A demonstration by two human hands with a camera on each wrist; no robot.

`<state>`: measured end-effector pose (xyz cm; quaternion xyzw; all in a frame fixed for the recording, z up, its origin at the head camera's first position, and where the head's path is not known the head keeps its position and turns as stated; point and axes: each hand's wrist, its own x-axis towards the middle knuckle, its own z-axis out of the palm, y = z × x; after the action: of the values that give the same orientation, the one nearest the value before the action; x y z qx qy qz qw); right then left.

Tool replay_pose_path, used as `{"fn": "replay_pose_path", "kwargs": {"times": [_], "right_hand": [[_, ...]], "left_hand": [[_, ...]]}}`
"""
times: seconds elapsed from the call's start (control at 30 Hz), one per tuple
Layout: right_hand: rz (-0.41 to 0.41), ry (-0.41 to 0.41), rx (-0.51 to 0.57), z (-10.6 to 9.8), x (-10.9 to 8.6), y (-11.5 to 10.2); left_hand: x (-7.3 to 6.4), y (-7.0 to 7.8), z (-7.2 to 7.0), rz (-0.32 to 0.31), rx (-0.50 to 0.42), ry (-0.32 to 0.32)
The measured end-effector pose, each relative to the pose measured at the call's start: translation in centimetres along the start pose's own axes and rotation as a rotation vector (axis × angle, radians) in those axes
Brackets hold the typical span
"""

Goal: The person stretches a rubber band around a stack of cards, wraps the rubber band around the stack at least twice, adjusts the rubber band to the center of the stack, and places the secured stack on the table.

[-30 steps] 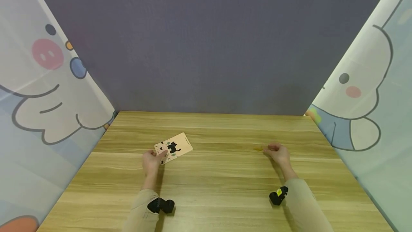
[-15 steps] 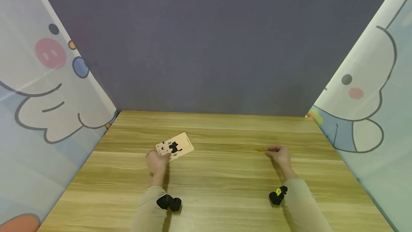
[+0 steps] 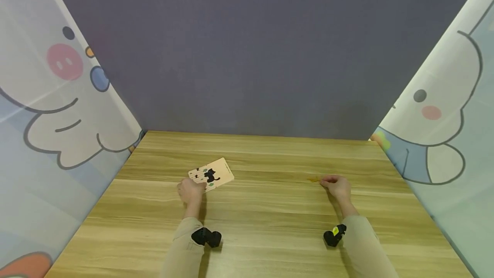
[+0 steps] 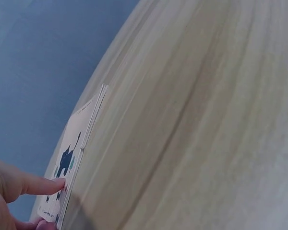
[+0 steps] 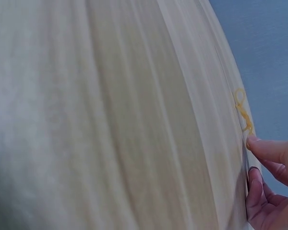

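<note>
Your left hand (image 3: 191, 190) pinches the near-left corner of the cat-print booklet (image 3: 219, 173), thumb on its cover; the lines of print along the cover's edges are too small to read; your right hand (image 3: 337, 187) pinches the near end of the yellow band (image 5: 246, 115); both things sit nearer the table's (image 3: 262, 213) far edge, booklet leftward, band rightward, a wide stretch of wood between them.
</note>
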<state>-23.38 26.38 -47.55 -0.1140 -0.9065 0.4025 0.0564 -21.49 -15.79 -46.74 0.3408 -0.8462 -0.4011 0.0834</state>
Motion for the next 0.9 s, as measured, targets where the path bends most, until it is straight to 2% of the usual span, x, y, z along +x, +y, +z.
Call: {"fn": "replay_pose_path", "kwargs": {"times": [0.2,0.47,0.7,0.9], "right_hand": [[0.001,0.0,0.043,-0.1,0.0,0.1],[0.017,0.007,0.123,-0.2,-0.2,0.4],[0.113,-0.046,0.328,-0.5,-0.8,0.1],[0.148,-0.088,0.426,-1.1,-1.5,-0.6]], "left_hand": [[0.0,0.1,0.2,0.048,0.03,0.023],[0.2,0.0,0.3,0.055,0.023,0.019],[0.0,-0.3,0.0,0.091,0.001,-0.017],[-0.3,-0.8,-0.1,0.159,-0.059,-0.019]]}}
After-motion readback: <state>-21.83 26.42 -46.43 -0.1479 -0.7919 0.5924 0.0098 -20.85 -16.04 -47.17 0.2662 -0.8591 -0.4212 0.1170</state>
